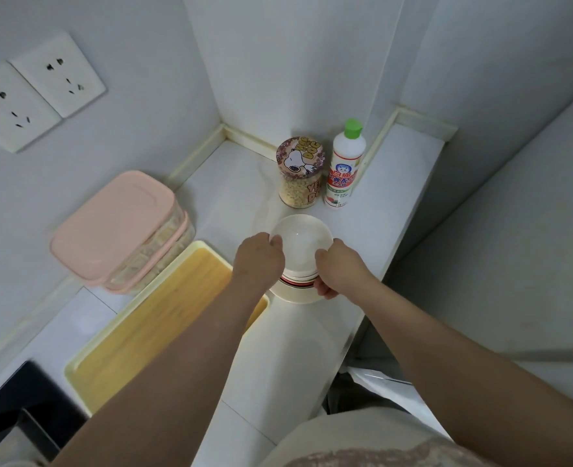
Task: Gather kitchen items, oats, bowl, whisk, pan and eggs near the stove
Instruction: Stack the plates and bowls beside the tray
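Just in front of the oats jar (299,173), the top bowl (300,244) is pinched at its rim by the left hand (259,257) while the stack (295,295) beneath is gripped by the right hand (338,268), apparently to be separated.

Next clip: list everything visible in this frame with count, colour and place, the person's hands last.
bowls: one stack, number unclear, white with striped sides, middle of the counter
oat jar: one, clear with cartoon-dog lid, behind the bowls
bottle: one, white with green cap, right of the oat jar
storage boxes: two stacked, clear with pink lids, by the left wall
tray: one, pale yellow rim, wood-coloured base, left of the bowls
wall sockets: two, white, left wall
cooktop: one, black, lower left, partly in view
counter: one, white
left hand: grips the top bowl's rim
right hand: grips the stack's lower side
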A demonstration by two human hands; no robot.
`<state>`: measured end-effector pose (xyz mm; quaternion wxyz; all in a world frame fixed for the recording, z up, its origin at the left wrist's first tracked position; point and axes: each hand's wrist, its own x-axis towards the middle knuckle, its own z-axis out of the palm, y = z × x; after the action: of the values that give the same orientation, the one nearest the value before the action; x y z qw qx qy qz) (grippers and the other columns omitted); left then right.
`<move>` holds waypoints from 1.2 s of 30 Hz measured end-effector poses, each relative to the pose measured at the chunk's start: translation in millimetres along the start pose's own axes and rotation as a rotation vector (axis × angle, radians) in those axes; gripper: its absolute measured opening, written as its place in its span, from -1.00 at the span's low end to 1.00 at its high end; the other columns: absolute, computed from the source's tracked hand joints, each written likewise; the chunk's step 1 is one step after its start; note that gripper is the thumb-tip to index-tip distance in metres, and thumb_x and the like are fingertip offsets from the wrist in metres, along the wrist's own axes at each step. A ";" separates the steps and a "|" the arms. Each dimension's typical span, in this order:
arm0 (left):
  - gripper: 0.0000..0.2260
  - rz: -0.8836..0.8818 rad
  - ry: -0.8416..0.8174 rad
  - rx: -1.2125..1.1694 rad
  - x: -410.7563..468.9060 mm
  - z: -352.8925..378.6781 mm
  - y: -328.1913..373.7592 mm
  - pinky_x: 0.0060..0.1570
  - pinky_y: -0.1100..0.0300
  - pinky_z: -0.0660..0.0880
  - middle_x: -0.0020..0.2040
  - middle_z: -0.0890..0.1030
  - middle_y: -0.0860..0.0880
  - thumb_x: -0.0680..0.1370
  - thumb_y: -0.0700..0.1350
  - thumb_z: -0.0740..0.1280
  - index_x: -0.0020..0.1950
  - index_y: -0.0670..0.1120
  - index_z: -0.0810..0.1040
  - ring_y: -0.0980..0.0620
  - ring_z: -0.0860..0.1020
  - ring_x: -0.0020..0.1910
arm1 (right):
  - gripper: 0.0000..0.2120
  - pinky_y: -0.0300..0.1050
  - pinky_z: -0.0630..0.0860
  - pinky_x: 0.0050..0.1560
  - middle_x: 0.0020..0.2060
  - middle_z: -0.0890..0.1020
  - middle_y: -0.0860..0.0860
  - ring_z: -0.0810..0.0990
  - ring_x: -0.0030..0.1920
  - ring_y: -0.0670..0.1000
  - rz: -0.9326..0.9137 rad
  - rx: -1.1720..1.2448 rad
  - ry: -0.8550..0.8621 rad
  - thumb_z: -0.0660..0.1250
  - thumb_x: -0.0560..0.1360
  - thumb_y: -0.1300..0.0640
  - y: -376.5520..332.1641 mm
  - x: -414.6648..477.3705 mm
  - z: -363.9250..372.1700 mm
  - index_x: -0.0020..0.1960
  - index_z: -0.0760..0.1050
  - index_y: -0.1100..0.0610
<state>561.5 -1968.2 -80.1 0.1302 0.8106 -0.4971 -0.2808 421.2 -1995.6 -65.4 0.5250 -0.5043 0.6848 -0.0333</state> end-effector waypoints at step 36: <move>-0.49 -0.493 -0.255 -0.929 51.0 -25.9 -16.7 0.03 0.05 0.47 -0.13 0.60 -0.06 0.58 0.39 0.05 -0.01 -0.02 0.51 -0.05 0.58 -0.15 | -0.24 0.18 0.50 0.27 0.23 0.53 -0.06 0.52 0.22 0.07 -0.072 0.452 -0.037 0.26 0.30 -0.46 -2.4 49.6 32.0 0.42 0.32 -0.16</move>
<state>606.6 -2006.9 -83.9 0.3438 0.7199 -0.1276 -0.5893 449.9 -2017.3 -112.3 0.6356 -0.3984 0.6318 -0.1954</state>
